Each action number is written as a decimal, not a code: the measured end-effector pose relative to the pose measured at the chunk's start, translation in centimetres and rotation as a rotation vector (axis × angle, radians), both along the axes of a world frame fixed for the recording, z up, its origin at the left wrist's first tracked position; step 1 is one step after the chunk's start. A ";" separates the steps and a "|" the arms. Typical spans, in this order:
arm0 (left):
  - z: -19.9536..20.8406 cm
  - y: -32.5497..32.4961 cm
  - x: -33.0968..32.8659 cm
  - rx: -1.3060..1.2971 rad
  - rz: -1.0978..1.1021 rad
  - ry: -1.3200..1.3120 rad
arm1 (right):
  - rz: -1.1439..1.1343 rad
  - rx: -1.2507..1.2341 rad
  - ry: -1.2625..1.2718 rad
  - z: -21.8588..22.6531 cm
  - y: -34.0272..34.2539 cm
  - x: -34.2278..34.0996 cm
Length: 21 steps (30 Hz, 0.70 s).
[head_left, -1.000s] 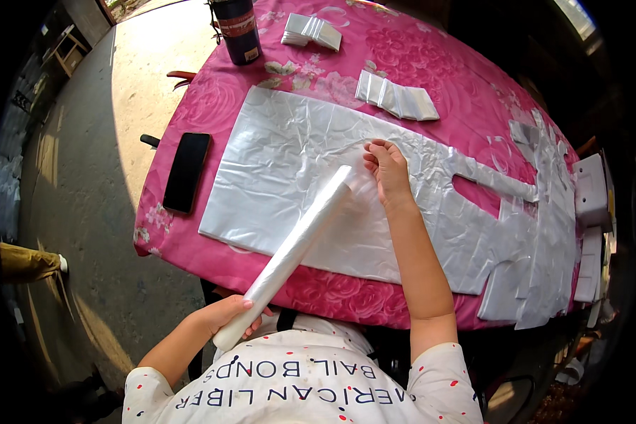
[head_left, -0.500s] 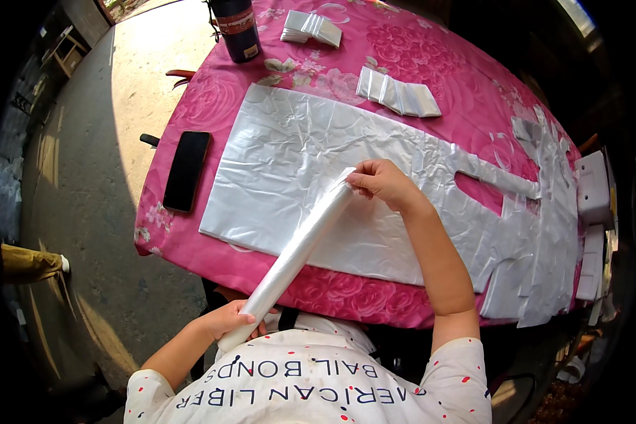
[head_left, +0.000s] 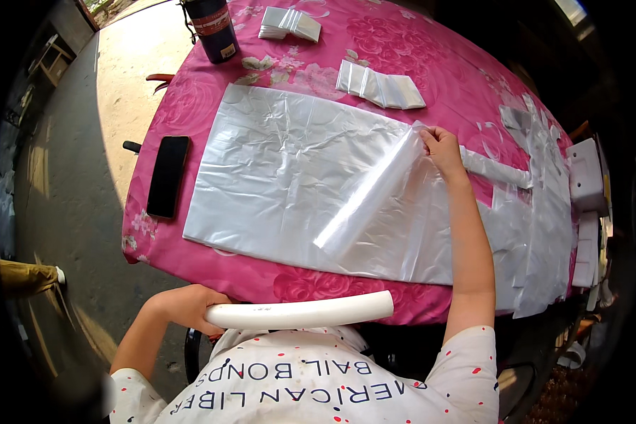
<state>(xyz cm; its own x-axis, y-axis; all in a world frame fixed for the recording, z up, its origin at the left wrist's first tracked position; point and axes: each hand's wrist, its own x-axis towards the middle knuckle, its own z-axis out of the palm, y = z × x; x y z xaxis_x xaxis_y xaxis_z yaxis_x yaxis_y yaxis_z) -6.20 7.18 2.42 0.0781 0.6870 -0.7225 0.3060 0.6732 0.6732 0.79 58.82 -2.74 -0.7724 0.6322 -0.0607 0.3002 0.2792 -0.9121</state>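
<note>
A stack of clear plastic sheets (head_left: pixel 283 177) lies flat on the pink flowered tablecloth (head_left: pixel 445 63). My right hand (head_left: pixel 439 148) pinches the right edge of the top sheet and holds it lifted, so the sheet folds up in a ridge toward the middle. My left hand (head_left: pixel 187 307) grips one end of a white tube (head_left: pixel 304 312), held level near my chest, below the table's front edge and off the sheets.
A black phone (head_left: pixel 168 175) lies at the table's left edge. A dark can (head_left: pixel 212 28) stands at the back left. Two piles of folded plastic (head_left: pixel 378 85) sit behind the sheets. Cut plastic strips (head_left: pixel 544 212) and white boxes (head_left: pixel 588 177) fill the right side.
The white tube has come off the sheets, from slanting across them to lying level at my chest. My right hand moved right and lifted the top sheet's edge.
</note>
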 end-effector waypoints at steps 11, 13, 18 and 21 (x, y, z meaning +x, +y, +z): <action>-3.1 15.8 1.5 1.054 -0.259 0.806 | 0.284 -0.032 -0.072 -0.9 -5.1 -4.0; -4.9 15.7 3.4 1.032 -0.351 0.712 | 0.221 -0.011 -0.058 -0.6 -5.2 -3.6; -6.7 15.1 5.3 0.946 -0.384 0.805 | -0.001 -0.052 0.091 2.3 -8.2 -0.3; -6.7 14.8 5.7 0.939 -0.359 0.816 | 0.404 0.418 -0.041 3.5 -13.6 5.5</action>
